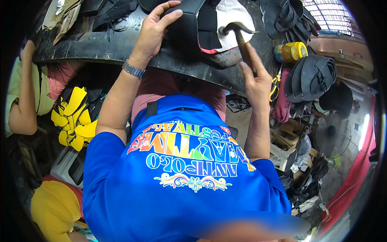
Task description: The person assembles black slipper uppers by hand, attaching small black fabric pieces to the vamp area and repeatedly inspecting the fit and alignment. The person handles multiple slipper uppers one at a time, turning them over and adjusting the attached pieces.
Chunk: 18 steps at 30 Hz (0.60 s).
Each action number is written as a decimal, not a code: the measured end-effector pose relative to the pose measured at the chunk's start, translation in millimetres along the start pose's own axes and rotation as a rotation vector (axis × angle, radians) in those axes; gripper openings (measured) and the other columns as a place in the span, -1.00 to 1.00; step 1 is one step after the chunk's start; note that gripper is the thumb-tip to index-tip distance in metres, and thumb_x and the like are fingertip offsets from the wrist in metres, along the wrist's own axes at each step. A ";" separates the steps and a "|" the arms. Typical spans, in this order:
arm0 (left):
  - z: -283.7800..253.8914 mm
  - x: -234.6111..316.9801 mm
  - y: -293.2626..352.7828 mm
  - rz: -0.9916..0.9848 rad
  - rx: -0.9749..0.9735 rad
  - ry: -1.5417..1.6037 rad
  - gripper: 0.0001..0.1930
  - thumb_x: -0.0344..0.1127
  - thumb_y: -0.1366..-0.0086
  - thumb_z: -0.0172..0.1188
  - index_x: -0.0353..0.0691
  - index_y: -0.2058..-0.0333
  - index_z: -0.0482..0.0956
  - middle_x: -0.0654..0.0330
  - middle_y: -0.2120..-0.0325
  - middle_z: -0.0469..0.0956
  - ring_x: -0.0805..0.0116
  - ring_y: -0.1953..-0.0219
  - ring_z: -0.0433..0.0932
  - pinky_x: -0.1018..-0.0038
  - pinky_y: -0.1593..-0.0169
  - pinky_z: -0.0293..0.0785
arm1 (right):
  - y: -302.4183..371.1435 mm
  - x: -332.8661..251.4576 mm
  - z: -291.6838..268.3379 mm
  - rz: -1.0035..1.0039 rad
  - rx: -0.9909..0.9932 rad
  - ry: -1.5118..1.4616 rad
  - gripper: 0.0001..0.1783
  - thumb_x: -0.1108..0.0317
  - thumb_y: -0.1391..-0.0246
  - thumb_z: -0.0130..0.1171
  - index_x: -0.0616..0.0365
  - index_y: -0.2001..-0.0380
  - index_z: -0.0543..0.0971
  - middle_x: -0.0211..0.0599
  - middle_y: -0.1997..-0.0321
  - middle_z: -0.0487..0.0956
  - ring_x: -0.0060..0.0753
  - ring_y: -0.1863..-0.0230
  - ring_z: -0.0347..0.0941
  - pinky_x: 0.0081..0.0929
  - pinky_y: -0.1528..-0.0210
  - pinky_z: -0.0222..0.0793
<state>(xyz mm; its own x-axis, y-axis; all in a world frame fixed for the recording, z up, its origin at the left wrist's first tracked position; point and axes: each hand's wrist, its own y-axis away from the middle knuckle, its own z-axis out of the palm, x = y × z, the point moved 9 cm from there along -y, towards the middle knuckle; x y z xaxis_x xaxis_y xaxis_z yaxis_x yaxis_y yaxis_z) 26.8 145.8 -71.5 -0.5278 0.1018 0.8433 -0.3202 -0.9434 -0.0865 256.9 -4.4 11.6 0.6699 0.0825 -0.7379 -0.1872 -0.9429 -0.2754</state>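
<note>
My left hand (155,28) presses down on a black shoe upper (189,28) that lies on the dark workbench (105,46). A metal watch sits on that wrist. My right hand (256,74) grips the brown handle of a hammer (242,34), whose metal head rests over the white lining of the shoe piece. Both forearms reach up from my blue printed shirt toward the bench edge.
Black straps and shoe parts (312,76) pile at the right beside a yellow-lidded jar (292,51). Yellow cut soles (74,119) lie below the bench at left, near another person's arm (22,105). A fan (331,135) stands on the floor at right.
</note>
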 end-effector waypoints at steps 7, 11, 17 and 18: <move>8.2 4.4 1.5 0.022 -0.022 0.097 -0.70 -0.29 -0.40 0.16 -0.20 -0.06 0.51 0.31 0.14 0.59 0.63 0.13 0.56 0.69 0.12 0.50 | 7.0 -4.4 20.5 0.068 -0.098 0.081 -0.41 0.49 -0.13 0.22 0.06 -0.26 0.42 -0.02 -0.17 0.54 -0.23 -0.20 0.49 -0.43 -0.19 0.37; -4.5 14.3 0.1 -0.046 -0.039 0.122 -0.64 -0.15 -0.47 0.05 -0.22 -0.11 0.47 0.27 0.10 0.59 0.62 0.19 0.59 0.70 0.22 0.54 | -7.0 -11.5 -10.6 -0.058 -0.117 -0.107 -0.42 0.57 -0.20 0.12 0.20 -0.30 0.36 -0.18 -0.21 0.52 -0.43 -0.16 0.44 -0.52 -0.17 0.31; -27.9 30.4 4.0 -0.103 -0.087 -0.067 -0.54 -0.10 -0.49 0.00 -0.26 -0.21 0.39 0.19 0.06 0.60 0.55 0.11 0.62 0.61 0.08 0.58 | -19.0 -4.9 22.3 -0.096 -0.081 -0.070 -0.38 0.46 -0.20 0.15 -0.03 -0.33 0.33 -0.02 -0.15 0.54 -0.18 -0.09 0.55 -0.36 -0.10 0.43; -25.0 29.6 1.7 -0.081 -0.087 -0.069 -0.52 -0.11 -0.47 0.03 -0.26 -0.23 0.36 0.18 0.03 0.58 0.52 0.07 0.60 0.58 0.04 0.56 | -18.7 4.7 48.9 -0.056 -0.272 0.263 -0.38 0.38 -0.18 0.18 -0.18 -0.32 0.36 0.03 -0.04 0.61 -0.07 0.02 0.61 -0.30 -0.02 0.48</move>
<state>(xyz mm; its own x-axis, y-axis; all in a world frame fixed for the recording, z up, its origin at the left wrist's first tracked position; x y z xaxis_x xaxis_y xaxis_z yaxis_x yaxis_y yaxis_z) -9.0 155.1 -59.9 -0.4431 0.1522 0.8834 -0.4282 -0.9017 -0.0594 228.4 29.3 -16.8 0.8420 0.0841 -0.5328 0.0290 -0.9934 -0.1111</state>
